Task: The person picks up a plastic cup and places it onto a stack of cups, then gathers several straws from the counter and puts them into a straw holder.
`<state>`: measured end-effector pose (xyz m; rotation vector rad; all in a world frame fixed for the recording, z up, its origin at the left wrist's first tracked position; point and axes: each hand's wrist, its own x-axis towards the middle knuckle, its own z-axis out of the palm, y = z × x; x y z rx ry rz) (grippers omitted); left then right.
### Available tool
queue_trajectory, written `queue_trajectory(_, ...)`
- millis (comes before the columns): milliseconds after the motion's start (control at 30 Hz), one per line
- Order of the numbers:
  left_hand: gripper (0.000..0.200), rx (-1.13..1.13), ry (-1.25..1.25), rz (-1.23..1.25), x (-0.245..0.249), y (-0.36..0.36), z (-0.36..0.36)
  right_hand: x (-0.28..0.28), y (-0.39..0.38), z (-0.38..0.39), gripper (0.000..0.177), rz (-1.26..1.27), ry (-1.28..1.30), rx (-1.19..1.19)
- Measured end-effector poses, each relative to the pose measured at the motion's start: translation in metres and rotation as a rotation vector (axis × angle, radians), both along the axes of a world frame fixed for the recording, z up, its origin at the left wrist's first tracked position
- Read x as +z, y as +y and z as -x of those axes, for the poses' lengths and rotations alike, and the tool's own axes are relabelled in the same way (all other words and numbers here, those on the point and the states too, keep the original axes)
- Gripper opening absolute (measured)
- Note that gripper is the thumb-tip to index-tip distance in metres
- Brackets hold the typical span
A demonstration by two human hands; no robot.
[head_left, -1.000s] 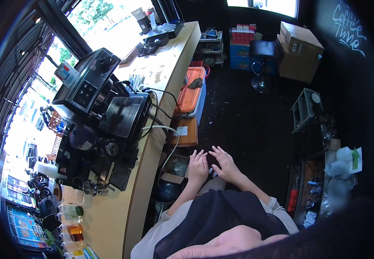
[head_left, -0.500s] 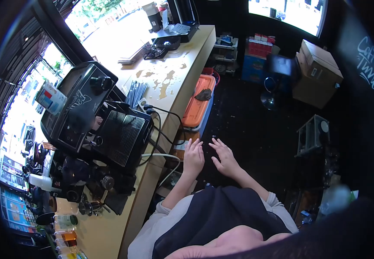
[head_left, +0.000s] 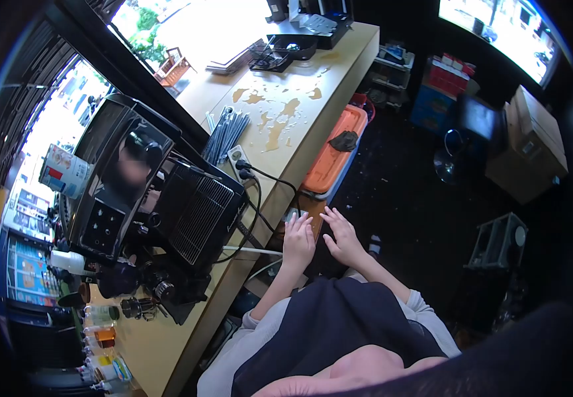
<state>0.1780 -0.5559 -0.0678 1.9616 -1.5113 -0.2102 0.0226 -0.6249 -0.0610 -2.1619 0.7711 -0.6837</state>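
Since half a second ago the view has swung along the long pale wooden counter (head_left: pixel 300 126), so the big black coffee machine (head_left: pixel 167 192) now sits further right in the frame and the stacked cardboard boxes (head_left: pixel 531 142) have slid towards the right edge. Both hands have kept their pose and their place, low and in front of the body.

The left hand (head_left: pixel 298 241) is held flat, palm down, fingers stretched out and slightly fanned, gripping nothing. The right hand (head_left: pixel 343 238) is just beside it, not touching, also spread with the palm down and empty. Both hover over the dark floor next to the counter's front edge.

The left fingertips lie over a brown carton with a white label (head_left: pixel 293 213) that stands under the counter edge; whether they touch it cannot be told. Just beyond the carton is a clear plastic box with an orange lid (head_left: pixel 329 162), with a small dark lump (head_left: pixel 345 140) lying on that lid. A thin white cable (head_left: pixel 253 250) runs from the machine's side towards the left wrist, and black leads drop from a white power strip (head_left: pixel 240 159) on the counter top. A bundle of grey straws (head_left: pixel 227 132) lies beside the strip. A pale shoe tip (head_left: pixel 374 245) shows near the right hand
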Motion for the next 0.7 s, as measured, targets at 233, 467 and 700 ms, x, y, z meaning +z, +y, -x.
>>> queue_trajectory(233, 0.039, 0.06, -0.002, -0.052, 0.01, -0.096, 0.003, -0.002, -0.109, -0.008, 0.057, 0.013, -0.024, 0.086)
queue_trajectory(467, 0.04, 0.168, -0.026, -0.033, 0.023, -0.202, 0.018, 0.018, -0.237, -0.004, 0.058, 0.061, 0.005, 0.187)
queue_trajectory(700, 0.039, 0.342, -0.002, -0.011, 0.024, -0.273, 0.036, 0.017, -0.316, -0.003, 0.058, 0.074, 0.038, 0.352)
